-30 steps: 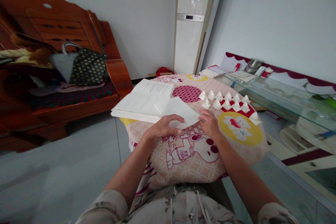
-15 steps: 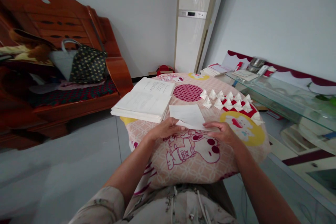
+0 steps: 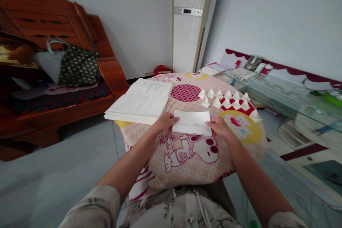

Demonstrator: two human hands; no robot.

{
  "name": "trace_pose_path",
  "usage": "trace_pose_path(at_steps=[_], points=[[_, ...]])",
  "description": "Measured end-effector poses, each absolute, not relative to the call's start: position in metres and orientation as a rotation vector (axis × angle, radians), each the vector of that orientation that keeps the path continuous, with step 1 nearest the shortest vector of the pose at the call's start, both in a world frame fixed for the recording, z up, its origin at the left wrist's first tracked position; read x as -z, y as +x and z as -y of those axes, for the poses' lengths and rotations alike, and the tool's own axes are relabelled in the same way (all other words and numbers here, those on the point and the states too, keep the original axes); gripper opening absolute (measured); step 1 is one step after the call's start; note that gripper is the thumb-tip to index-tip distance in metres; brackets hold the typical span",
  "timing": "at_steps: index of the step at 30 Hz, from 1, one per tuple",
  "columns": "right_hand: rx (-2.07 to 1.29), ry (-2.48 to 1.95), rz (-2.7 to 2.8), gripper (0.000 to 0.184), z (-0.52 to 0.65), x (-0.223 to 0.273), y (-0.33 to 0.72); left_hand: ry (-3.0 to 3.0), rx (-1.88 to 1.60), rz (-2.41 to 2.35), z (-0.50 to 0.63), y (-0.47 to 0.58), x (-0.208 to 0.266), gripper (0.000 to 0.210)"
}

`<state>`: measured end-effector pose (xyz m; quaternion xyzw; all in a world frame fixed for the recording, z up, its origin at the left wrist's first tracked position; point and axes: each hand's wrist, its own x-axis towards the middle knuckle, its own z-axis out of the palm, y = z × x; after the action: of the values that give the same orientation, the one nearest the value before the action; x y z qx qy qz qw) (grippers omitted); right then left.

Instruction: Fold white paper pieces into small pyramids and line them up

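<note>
A folded sheet of white paper [image 3: 191, 122] is held near the middle of the round table, with a line of print across it. My left hand [image 3: 167, 121] grips its left edge, thumb on top. On the right edge, my right hand [image 3: 217, 127] pinches it the same way, fingers partly hidden underneath. Left of the paper lies a thick open stack of printed pages [image 3: 141, 99]. Several small folded white paper pyramids [image 3: 227, 101] stand in rows to the right, some on a red patch of the tablecloth.
A patterned cloth [image 3: 187, 174] with cartoon figures covers the table. To the right stands a glass-topped cabinet [image 3: 283, 96] holding papers and a metal container. A wooden sofa [image 3: 112, 74] with bags is on the left, and a tall white air conditioner [image 3: 187, 39] at the back.
The sheet, partly curled up at its near edge before, now lies folded into a smaller rectangle. My hands have shifted to its two sides. The view has turned slightly right.
</note>
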<state>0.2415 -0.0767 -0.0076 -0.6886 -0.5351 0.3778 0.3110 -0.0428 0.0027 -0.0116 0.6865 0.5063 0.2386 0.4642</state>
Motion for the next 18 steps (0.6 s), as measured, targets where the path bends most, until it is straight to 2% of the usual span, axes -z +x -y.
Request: trace_pose_path(at_steps=[3,9,18], points=[[-0.860,-1.957,1.543,0.023,0.069,0.000,0.232,1.788,-0.572,-1.432,-0.009,-0.038,0.009,0.034],[-0.365,-2.203,1.704,0.024,0.060,-0.007,0.220,2.071,-0.341,-1.648,-0.008,-0.033,-0.004,0.023],[-0.250,-2.381,1.693,0.033,0.058,-0.004,0.215,2.256,-0.155,-1.759,-0.010,-0.024,-0.005,0.031]])
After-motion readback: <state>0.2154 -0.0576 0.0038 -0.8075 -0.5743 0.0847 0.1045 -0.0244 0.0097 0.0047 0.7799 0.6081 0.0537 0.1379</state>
